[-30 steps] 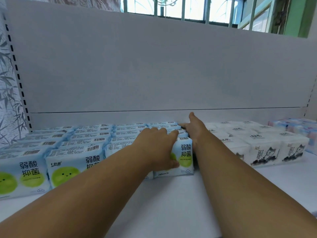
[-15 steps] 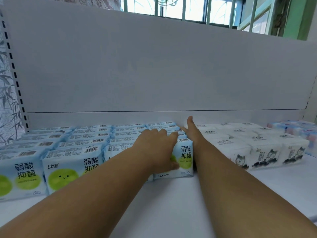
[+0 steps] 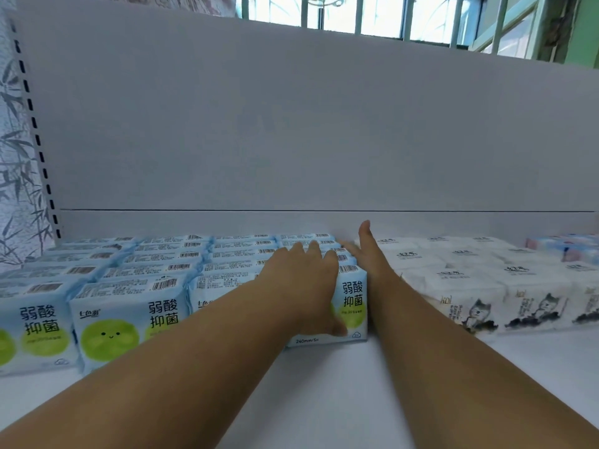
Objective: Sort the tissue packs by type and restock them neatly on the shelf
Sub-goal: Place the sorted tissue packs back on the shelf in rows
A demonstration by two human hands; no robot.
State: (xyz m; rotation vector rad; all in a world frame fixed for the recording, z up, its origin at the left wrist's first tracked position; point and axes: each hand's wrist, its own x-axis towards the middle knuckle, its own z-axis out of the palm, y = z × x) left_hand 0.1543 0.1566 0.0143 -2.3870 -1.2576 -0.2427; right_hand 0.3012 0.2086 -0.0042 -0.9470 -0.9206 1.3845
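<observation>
Several rows of blue tissue packs with green smiley circles fill the left of the white shelf. My left hand grips the front right blue pack, fingers over its top and thumb on its front face. My right hand lies flat with straight fingers in the gap against the right side of the blue rows. White packs with a cat drawing stand in rows right of that gap.
Pink and blue packs sit at the far right. The shelf's white back panel rises behind the rows, with a slotted upright at the left. A barred window shows above it.
My right hand has straightened and slid slightly forward along the gap between blue and white rows. My left hand keeps its hold on the front blue pack. The view has shifted a little.
</observation>
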